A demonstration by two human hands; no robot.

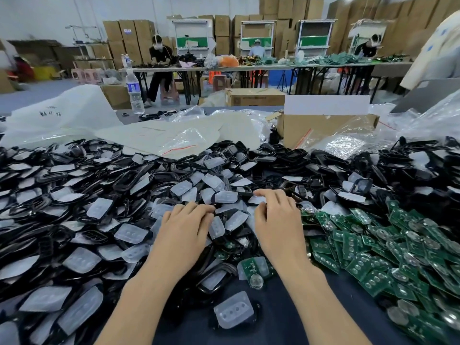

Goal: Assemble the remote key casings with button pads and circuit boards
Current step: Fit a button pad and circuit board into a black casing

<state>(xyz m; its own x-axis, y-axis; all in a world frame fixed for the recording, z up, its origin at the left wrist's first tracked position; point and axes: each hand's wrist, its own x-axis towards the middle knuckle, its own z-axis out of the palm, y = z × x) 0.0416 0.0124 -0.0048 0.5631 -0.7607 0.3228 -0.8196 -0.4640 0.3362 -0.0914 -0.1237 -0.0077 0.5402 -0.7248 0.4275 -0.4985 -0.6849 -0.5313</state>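
1. Where the heap spreads under and beyond the hands, translucent button pads (225, 196) and black casings (127, 179) are strewn flat and tilted, their long axes pointing every way.
2. One single pad (232, 311) is seen between the forearms, long axis left to right.
3. Green circuit boards (358, 267) are heaped right of the right hand (276, 217).
4. It and the left hand (185, 225) are held palm down, fingers bent onto pads; whether anything is gripped cannot be told.
5. A dark blue bench (286, 319) is covered; a cardboard box (323, 128) and stacked cartons (129, 33) stand beyond.
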